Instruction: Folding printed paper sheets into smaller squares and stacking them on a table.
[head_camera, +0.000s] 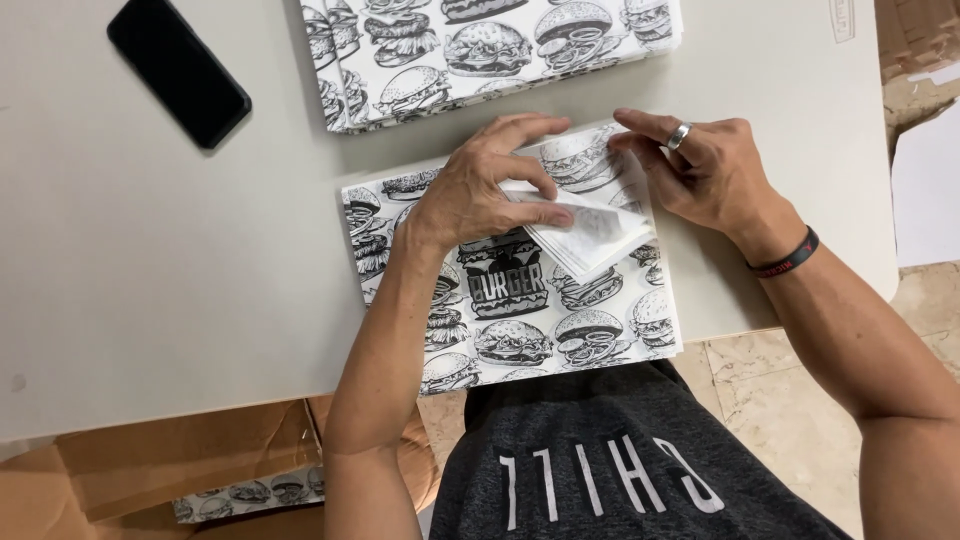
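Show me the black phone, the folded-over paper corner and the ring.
black phone (179, 70), head view, middle of its dark screen.
folded-over paper corner (592, 235), head view, white underside of the flap.
ring (679, 135), head view, silver band on a right hand finger.
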